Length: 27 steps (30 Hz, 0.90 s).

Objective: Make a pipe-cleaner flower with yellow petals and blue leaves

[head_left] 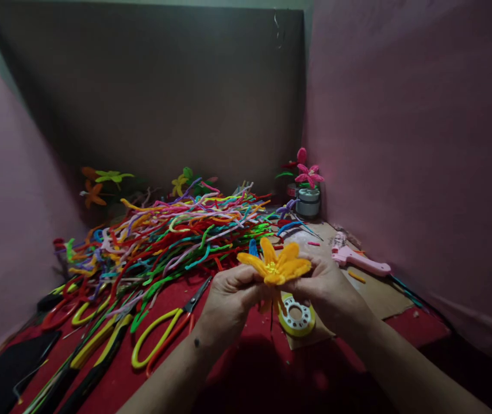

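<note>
An orange fuzzy flower [277, 265] with yellow stamens at its centre is held upright between both hands. My left hand [231, 299] pinches its left underside, fingers closed. On the other side my right hand [321, 284] grips the flower below its right petals, with its fingertips partly hidden. A thin dark stem hangs below the bloom. Just under my right hand lies a yellow tape roll [287, 325] with a white core.
Many coloured pipe cleaners [185, 230] are heaped behind. Scissors [160, 339] and yellow-black pliers [99, 345] lie at left. A pink glue gun [364, 261] rests on cardboard at right. Finished flowers [310, 175] stand at the back.
</note>
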Each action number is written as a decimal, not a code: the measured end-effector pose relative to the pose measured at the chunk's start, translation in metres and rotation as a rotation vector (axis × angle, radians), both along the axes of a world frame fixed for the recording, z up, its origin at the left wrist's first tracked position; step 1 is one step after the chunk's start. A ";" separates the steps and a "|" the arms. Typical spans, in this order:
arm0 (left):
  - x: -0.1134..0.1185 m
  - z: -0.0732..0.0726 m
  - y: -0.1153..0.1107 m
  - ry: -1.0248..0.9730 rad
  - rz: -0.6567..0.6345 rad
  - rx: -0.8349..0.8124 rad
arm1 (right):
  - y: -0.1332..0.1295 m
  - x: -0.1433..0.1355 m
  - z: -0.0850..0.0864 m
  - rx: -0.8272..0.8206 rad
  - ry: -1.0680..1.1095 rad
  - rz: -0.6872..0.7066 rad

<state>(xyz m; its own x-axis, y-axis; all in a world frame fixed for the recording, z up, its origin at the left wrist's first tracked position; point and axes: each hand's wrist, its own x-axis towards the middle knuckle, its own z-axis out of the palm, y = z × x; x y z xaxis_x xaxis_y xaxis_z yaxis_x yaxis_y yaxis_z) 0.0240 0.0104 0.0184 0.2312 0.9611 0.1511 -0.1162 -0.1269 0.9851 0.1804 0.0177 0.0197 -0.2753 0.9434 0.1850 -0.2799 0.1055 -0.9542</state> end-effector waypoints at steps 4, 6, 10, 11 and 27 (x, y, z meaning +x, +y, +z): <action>0.000 0.001 -0.001 0.006 -0.047 -0.030 | -0.002 -0.001 -0.007 -0.016 0.125 0.093; -0.001 0.000 -0.001 -0.012 -0.063 -0.037 | -0.004 -0.002 -0.011 -0.030 0.160 0.105; -0.003 -0.001 0.000 -0.053 -0.147 -0.057 | -0.006 -0.003 -0.016 -0.043 0.218 0.147; -0.003 -0.001 0.000 -0.051 -0.181 -0.070 | -0.007 -0.002 -0.017 -0.035 0.222 0.169; -0.009 -0.009 0.012 -0.120 -0.294 -0.214 | 0.000 -0.008 -0.021 -0.050 0.232 0.226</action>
<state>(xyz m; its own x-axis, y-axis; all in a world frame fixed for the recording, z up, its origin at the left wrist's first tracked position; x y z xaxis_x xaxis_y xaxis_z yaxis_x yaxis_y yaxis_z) 0.0146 0.0221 0.0090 0.4948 0.8690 -0.0032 -0.2333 0.1365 0.9628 0.1721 0.0176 -0.0013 -0.4350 0.8724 0.2228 -0.5015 -0.0292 -0.8647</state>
